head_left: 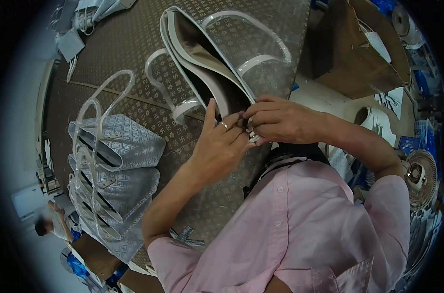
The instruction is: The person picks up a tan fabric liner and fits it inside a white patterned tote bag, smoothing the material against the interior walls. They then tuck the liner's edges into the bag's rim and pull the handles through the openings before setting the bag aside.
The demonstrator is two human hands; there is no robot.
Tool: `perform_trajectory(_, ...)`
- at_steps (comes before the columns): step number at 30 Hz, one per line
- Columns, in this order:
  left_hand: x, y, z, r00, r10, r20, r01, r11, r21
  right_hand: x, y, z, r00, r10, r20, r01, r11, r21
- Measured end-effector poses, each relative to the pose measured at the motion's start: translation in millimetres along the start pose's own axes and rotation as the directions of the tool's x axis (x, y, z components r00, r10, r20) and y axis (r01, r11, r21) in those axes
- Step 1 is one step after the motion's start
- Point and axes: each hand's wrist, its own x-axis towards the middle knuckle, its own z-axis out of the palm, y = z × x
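An open handbag (221, 94) stands on the patterned table, its mouth facing up and showing a beige lining with a pale divider inside. Its two pale handles (263, 59), wrapped in clear plastic, splay out to either side. At the bag's near end, my left hand (223, 145) grips the edge with fingers bent and one finger raised along the inside; it wears a ring. Pressed close beside it, my right hand (283, 121) pinches the same corner. A small shiny piece shows between the hands, too hidden to name.
Several silver-grey patterned handbags (124, 146) with plastic-wrapped handles lie stacked on the left. Dark strips (186, 236) rest near the table's front edge. A large cardboard box (366, 61) and a fan (420, 178) stand to the right. Another person (55, 222) is at far left.
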Motion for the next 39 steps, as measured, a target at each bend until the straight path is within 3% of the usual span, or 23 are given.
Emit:
perform_trajectory(6,-2,16,3,0.995,-0.084,-0.053,0.09,0.989,0.121,12,-5,-15,0.991,-0.073,0.11,0.088,0.987,-0.134)
perform_trajectory(8,-1,16,2,1.0,0.015,-0.019,-0.011,0.978,0.207,13,-10,-25,0.968,-0.026,0.25,0.067,0.986,-0.156)
perform_trajectory(11,-14,10,5,0.993,0.111,-0.045,-0.092,0.949,0.302,11,-2,-17,0.965,-0.148,0.214,0.196,0.955,-0.222)
perform_trajectory(17,-19,22,-37,0.998,0.002,0.061,-0.009,0.993,0.121,12,-23,0,0.959,-0.251,0.131,0.275,0.935,-0.226)
perform_trajectory(19,-11,27,-62,0.983,-0.178,0.052,0.183,0.976,-0.118,7,-34,20,0.964,-0.251,0.091,0.265,0.938,-0.222)
perform_trajectory(20,-8,23,-65,0.98,-0.189,0.062,0.195,0.974,-0.116,9,-36,27,0.963,-0.256,0.084,0.268,0.94,-0.21)
perform_trajectory(22,2,3,-60,0.864,-0.459,-0.206,0.431,0.887,-0.168,16,-36,38,0.957,-0.288,0.031,0.289,0.94,-0.182)
perform_trajectory(26,5,-64,-41,0.667,-0.696,-0.267,0.615,0.716,-0.33,16,-11,15,0.94,-0.339,0.023,0.338,0.94,0.053)
perform_trajectory(30,35,-102,-33,0.539,-0.754,-0.375,0.617,0.657,-0.434,-20,30,-63,0.971,-0.21,0.115,0.183,0.961,0.209)
perform_trajectory(31,50,-106,-41,0.451,-0.847,-0.282,0.757,0.531,-0.381,-35,34,-80,0.966,-0.223,0.132,0.191,0.957,0.218)
perform_trajectory(32,62,-110,-44,0.345,-0.919,-0.192,0.867,0.391,-0.309,-49,36,-99,0.98,-0.082,0.182,0.068,0.994,0.085)
perform_trajectory(33,70,-119,-39,0.318,-0.928,-0.195,0.872,0.367,-0.324,-58,39,-112,0.977,0.07,0.204,-0.058,0.996,-0.063)
perform_trajectory(34,80,-124,-36,0.323,-0.926,-0.194,0.866,0.372,-0.333,-64,41,-114,0.975,0.077,0.209,-0.063,0.995,-0.073)
perform_trajectory(36,116,-117,-42,0.403,-0.77,-0.494,0.912,0.383,0.147,-80,38,-117,0.979,0.202,0.008,-0.2,0.974,-0.106)
perform_trajectory(37,139,-112,-53,0.363,-0.822,-0.44,0.932,0.328,0.156,-77,29,-116,0.972,0.234,-0.032,-0.237,0.962,-0.138)
perform_trajectory(39,155,-148,-47,0.489,-0.684,-0.54,0.804,0.594,-0.025,-85,30,-98,0.967,0.253,-0.043,-0.256,0.958,-0.13)
